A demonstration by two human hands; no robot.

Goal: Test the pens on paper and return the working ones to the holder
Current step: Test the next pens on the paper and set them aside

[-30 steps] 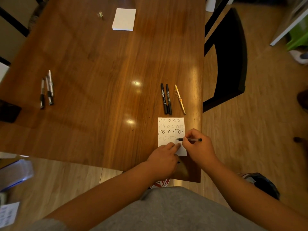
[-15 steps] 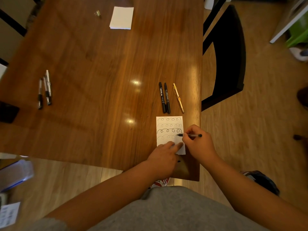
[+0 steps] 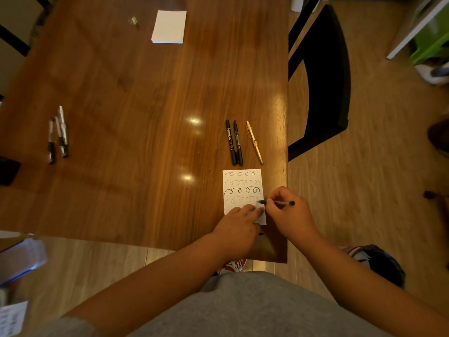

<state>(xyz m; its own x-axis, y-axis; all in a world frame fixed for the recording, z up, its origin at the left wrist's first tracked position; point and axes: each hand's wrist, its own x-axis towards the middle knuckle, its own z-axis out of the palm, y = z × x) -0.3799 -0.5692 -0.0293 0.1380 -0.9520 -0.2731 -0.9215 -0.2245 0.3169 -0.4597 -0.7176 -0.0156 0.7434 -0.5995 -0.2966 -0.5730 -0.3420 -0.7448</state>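
A white test paper (image 3: 240, 183) lies near the table's front right corner, with several rows of loops drawn on it. My right hand (image 3: 290, 215) grips a thin black pen (image 3: 279, 203), its tip at the paper's right edge beside the lowest row. My left hand (image 3: 239, 227) presses straight fingers on the paper's lower part. Just beyond the paper lie two black markers (image 3: 233, 142) and a yellow pen (image 3: 254, 142). Three silver-and-black pens (image 3: 58, 135) lie at the table's left side. No holder can be made out.
A white notepad (image 3: 169, 26) and a small metal clip (image 3: 133, 21) sit at the far end of the wooden table (image 3: 136, 93). A black chair (image 3: 325, 76) stands right of the table. A dark object (image 3: 8, 170) sits at the left edge.
The pen tip has stayed near the right end of the lowest row of loops. My left hand keeps pressing the paper. The camera view has shifted slightly.
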